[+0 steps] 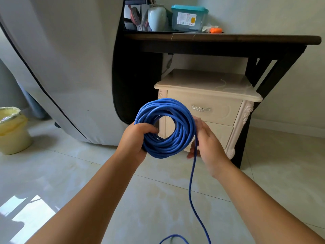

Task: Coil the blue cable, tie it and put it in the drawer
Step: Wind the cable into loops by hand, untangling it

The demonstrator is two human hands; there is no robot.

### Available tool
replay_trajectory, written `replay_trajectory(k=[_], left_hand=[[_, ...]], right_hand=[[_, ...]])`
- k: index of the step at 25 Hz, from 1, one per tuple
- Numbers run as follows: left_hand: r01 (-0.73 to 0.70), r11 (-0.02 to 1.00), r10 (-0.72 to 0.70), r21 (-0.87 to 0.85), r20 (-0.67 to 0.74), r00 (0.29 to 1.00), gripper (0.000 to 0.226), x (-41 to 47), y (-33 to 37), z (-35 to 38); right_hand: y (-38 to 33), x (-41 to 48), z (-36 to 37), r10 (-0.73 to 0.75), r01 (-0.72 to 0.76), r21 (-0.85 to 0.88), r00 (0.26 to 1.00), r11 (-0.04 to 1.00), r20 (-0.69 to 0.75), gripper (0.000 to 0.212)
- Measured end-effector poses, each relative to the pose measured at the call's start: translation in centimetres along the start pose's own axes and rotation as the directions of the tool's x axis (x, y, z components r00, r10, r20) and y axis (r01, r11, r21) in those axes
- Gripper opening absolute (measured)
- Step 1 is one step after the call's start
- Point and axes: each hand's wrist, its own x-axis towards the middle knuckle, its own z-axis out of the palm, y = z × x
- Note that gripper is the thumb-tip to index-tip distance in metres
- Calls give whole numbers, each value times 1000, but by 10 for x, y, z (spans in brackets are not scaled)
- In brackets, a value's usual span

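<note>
Curled through the centre hole, the fingers of the person's left hand (135,140) hold the thick blue cable (175,120), wound into a round many-looped coil, at about 8 o'clock on its ring. The right hand (209,145) lies against the coil's outer edge at about 4 o'clock with its fingers nearly straight and relaxed, clasping nothing. The cable's loose tail (190,182) leaves the coil there, crosses those fingers and drops towards 6 o'clock, where it curves over the pale glossy tiled floor (88,173). The coil is held up in the air, facing the camera. Behind it, towards 2 o'clock, stands a cream carved bedside cabinet (207,81). Its upper drawer (226,111) is closed and carries an ornate silver handle (200,108). The cabinet sits under a dark wooden table (228,39). On that table, at 12 o'clock from the coil, are a pale celadon vase (156,16), a teal-lidded clear plastic box (189,18) and a small orange object (216,30). A large grey fabric cover (61,59) fills the view at 10 o'clock, and a yellow lined bin (12,131) stands at 9 o'clock by the frame's edge.
</note>
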Motion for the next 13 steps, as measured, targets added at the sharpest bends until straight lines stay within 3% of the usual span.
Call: replay_trajectory(k=[3, 5, 7, 10, 13], left_hand=[[56, 975, -65, -216, -37, 997, 25, 3, 1, 1], [61, 945, -71, -321, -21, 997, 30, 2, 1, 4], [78, 923, -86, -376, -5, 996, 28, -2, -1, 12], [120, 897, -120, -424, 27, 992, 18, -9, -11, 25], [164, 873, -144, -459, 78, 987, 14, -12, -25, 31]], right_hand=[[6, -12, 19, 226, -229, 207, 973, 951, 38, 26], [10, -18, 32, 286, -278, 323, 958, 905, 24, 33], [11, -20, 38, 248, -236, 367, 969, 900, 13, 42], [6, -20, 41, 134, -141, 295, 990, 945, 45, 50], [5, -14, 41, 143, -147, 220, 989, 964, 32, 47]])
